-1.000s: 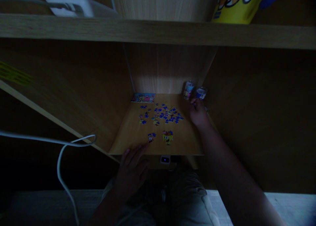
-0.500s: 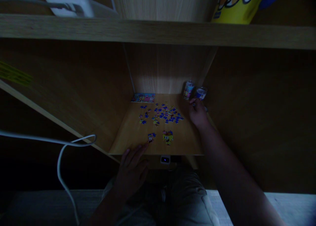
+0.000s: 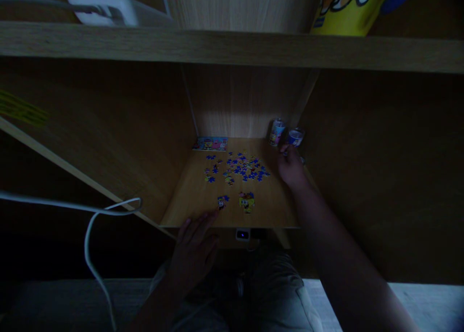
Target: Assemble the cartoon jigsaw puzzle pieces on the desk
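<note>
Left hand [image 3: 194, 247] outstretched; right hand [image 3: 291, 167] curled, grip unclear; two joined puzzle sections [image 3: 246, 203]; two containers [image 3: 277, 133].

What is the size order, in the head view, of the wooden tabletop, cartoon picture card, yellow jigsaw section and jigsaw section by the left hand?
1. Wooden tabletop
2. Cartoon picture card
3. Yellow jigsaw section
4. Jigsaw section by the left hand

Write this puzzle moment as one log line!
left hand: beside small puzzle cluster | right hand: near blue container, grip unclear | loose pieces: scattered
</note>
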Motion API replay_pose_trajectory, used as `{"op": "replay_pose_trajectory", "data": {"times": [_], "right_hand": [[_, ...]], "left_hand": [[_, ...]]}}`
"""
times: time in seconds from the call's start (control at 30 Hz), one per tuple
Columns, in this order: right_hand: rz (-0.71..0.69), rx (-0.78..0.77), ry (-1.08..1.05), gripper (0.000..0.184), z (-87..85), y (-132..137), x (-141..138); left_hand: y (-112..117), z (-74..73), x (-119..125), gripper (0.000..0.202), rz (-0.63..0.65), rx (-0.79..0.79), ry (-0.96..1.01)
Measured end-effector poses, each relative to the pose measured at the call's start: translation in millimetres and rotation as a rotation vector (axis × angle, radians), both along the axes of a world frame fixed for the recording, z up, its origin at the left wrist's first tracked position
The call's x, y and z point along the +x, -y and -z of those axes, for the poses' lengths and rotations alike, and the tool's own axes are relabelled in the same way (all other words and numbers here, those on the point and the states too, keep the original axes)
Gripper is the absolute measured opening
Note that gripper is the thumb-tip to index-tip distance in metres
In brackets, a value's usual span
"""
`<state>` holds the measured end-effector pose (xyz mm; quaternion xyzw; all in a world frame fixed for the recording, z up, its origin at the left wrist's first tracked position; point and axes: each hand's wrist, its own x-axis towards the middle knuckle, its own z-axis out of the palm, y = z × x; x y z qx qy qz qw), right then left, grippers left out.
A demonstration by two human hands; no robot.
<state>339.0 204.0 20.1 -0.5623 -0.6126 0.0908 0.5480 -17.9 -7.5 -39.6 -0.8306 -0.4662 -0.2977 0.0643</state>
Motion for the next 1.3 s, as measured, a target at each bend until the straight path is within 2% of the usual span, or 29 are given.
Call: {"op": "replay_pose_trajectory", "data": {"times": [0.67,1.07,1.3], "right_hand": [[-0.007,-0.028,-0.004,0.020,-3.9,2,-3],[-0.009,-0.021,0.008,0.017,-5.2,3,-3],[-0.079,0.011,0.048,0.012,-11.7,9,-5]], "left_hand": [[2,-4.4,2,0.016,-0.003,-0.004,0.031],[0,0.7,1,0.015,-0.001,-0.012,0.021],[0,2.5,0,0.014,0.002,-0.019,0.036]]}}
